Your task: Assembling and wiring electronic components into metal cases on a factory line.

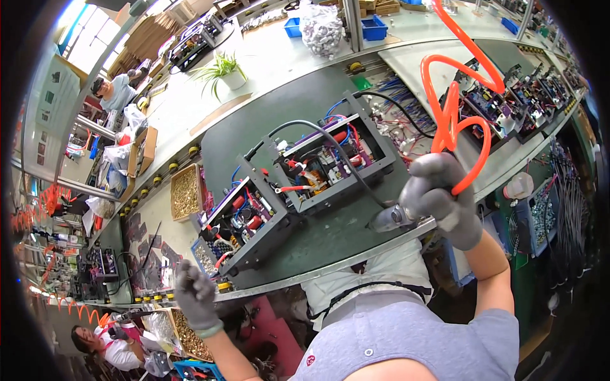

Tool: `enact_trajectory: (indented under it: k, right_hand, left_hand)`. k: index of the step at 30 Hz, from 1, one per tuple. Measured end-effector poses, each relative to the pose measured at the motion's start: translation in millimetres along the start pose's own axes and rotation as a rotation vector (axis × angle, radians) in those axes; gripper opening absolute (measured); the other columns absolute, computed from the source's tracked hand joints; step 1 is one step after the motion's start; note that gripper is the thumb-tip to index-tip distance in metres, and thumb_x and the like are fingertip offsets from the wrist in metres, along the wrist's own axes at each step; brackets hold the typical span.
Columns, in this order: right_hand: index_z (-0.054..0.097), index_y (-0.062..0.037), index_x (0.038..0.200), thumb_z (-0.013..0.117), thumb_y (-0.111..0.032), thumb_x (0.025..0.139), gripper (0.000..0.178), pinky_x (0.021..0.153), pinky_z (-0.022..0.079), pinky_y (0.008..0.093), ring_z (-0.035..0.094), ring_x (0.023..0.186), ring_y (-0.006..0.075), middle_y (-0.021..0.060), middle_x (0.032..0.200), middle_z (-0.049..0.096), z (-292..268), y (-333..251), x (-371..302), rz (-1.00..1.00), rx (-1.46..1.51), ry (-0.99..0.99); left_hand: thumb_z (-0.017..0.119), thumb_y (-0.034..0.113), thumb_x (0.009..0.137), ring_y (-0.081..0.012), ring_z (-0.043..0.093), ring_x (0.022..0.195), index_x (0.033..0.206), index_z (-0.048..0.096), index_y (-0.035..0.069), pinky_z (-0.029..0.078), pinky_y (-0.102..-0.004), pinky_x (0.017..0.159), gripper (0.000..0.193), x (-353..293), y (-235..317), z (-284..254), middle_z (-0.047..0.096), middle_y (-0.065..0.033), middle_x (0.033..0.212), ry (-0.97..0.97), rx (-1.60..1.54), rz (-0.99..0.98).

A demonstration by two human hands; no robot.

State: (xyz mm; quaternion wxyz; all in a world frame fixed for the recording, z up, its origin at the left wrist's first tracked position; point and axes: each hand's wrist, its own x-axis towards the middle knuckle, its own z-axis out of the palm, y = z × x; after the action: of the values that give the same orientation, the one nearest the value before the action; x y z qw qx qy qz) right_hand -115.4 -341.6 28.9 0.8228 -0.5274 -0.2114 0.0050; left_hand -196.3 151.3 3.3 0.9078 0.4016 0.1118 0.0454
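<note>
My right hand [443,200], in a grey glove, is wrapped round a grey air screwdriver [389,219] above the bench's front edge. An orange coiled air hose [445,120] runs up from beside this hand. My gloved left hand [196,297] is at the bench edge, its fingers curled together below a small bin of screws [204,257]; whatever they hold is too small to make out. Two open dark metal housings with circuit boards and wires stand on the green mat: the left housing [244,222] and the right housing [337,168]. Black cables come from both.
A tray of brass-coloured parts [185,192] stands left of the housings. Loose wires [400,111] lie behind them, and several circuit assemblies [515,98] at the right. A potted plant [230,75] stands at the back. Two other people work at the left.
</note>
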Motion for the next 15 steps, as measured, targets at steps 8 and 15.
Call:
enact_trajectory:
  k: [8,15]
  right_hand:
    - [0.046,-0.0036,0.129,0.081,-0.015,0.084,0.058,0.094,0.048,0.036,0.059,0.1,0.0205,0.0108,0.117,0.059,33.1,128.6,-53.1,-0.283,-0.435,0.349]
    - [0.051,-0.0067,0.117,0.073,0.0,0.085,0.04,0.078,0.049,0.0296,0.059,0.086,0.0144,0.0069,0.1,0.062,34.4,113.6,-27.9,-0.148,-0.427,0.048]
  left_hand:
    - [0.049,0.031,0.102,-0.0044,0.035,0.044,0.124,0.058,0.008,0.026,-0.0206,0.04,0.033,-62.9,-144.0,95.2,0.055,-0.0014,0.076,-0.117,0.22,-0.352]
    - [0.036,0.034,0.109,-0.0033,0.031,0.047,0.106,0.057,0.006,0.023,-0.0195,0.045,0.035,-25.9,-198.6,117.6,0.048,0.0028,0.063,-0.265,0.089,-0.627]
